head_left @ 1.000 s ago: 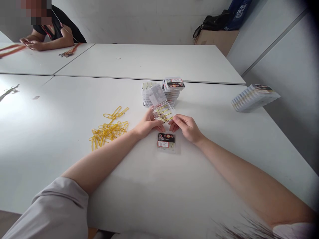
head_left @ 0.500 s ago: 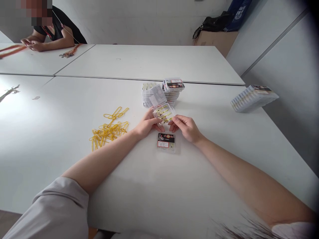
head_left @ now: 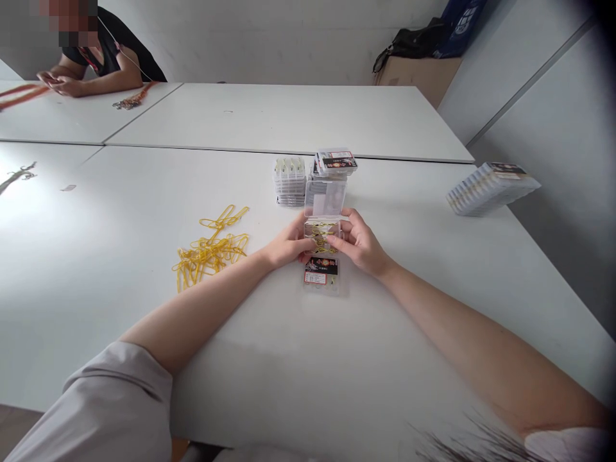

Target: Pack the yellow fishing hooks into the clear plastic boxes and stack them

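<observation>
Between my hands is a small clear plastic box (head_left: 326,197) with its lid raised on the far side. Several yellow-and-dark pieces, which look like rigged fishing hooks, lie in rows inside it. My left hand (head_left: 289,242) grips the box's left side, thumb over the near edge. My right hand (head_left: 360,242) holds the right side, its thumb reaching over the contents. Just nearer to me a closed box with a black and red label (head_left: 321,277) lies flat on the table. Behind the raised lid stand a stack of clear boxes (head_left: 290,183) and a stack of labelled boxes (head_left: 337,162).
To the left lies a loose pile of yellow loops (head_left: 212,253). A leaning row of boxes (head_left: 488,187) stands near the right table edge. Across the table a person (head_left: 103,70) sits with forearms on the tabletop, near orange cords (head_left: 137,97).
The open box has turned from tilted to square with me, its lid now upright. My right hand has shifted from the near corner to grip the box's right side.
</observation>
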Demonstrator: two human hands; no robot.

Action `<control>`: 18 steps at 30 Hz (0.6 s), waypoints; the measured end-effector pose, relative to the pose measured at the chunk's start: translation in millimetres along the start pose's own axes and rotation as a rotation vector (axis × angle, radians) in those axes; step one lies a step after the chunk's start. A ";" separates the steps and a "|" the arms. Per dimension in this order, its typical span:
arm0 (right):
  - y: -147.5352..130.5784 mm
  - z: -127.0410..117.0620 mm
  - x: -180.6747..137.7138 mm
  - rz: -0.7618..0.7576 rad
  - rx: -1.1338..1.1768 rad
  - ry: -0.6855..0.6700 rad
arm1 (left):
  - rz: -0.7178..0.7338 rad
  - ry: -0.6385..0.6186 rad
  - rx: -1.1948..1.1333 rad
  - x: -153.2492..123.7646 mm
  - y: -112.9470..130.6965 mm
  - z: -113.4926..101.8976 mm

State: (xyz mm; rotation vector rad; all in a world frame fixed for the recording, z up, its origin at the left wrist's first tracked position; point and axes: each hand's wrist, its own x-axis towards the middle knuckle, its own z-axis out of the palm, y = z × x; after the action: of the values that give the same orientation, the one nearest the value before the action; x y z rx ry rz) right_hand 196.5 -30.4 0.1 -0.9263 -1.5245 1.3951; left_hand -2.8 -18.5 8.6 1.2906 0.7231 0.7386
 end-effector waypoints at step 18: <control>-4.4 2.5 0.4 0.022 0.110 -0.144 | -0.007 -0.015 0.043 -1.0 0.4 -0.5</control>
State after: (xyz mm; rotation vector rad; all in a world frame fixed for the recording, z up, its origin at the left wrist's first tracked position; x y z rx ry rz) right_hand 194.1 -31.5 4.5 -0.7913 -1.5301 1.5741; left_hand -3.8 -18.9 9.0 1.3305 0.7347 0.7102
